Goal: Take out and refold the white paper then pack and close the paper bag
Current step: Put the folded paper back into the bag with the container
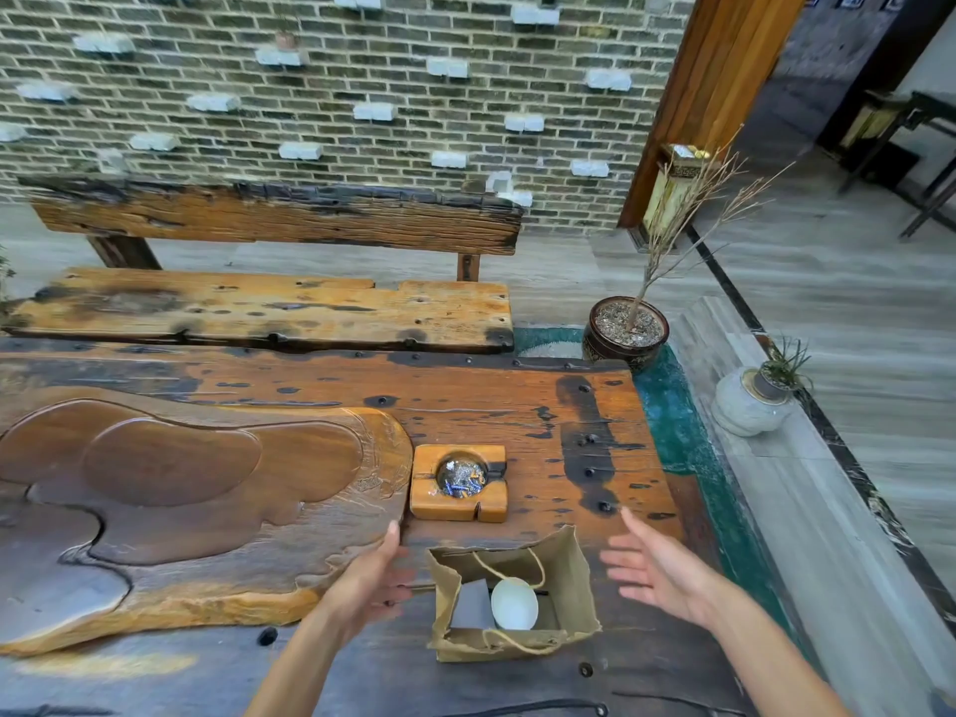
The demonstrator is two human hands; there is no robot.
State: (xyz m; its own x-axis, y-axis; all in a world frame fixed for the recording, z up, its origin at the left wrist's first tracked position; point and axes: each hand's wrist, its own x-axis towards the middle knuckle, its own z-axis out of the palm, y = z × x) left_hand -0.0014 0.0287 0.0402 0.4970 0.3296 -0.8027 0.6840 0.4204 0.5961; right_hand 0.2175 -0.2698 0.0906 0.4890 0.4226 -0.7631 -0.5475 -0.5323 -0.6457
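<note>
A brown paper bag (574,587) stands open on the dark wooden table (517,406) near its front edge, with thin rope handles hanging over the mouth. Inside it lie a white rounded object (513,604) and a pale grey folded sheet (472,605). My left hand (375,571) hovers just left of the bag, fingers apart, holding nothing. To the right of the bag my right hand (654,569) is spread open, palm facing the bag, also holding nothing. Neither hand touches the bag.
A square wooden ashtray (458,501) sits just behind the bag. A large carved wooden tea tray (207,509) fills the table's left side. Beyond the table are a rough bench (258,302), a potted dry plant (626,328) and a brick wall. The table's right edge drops to a tiled floor.
</note>
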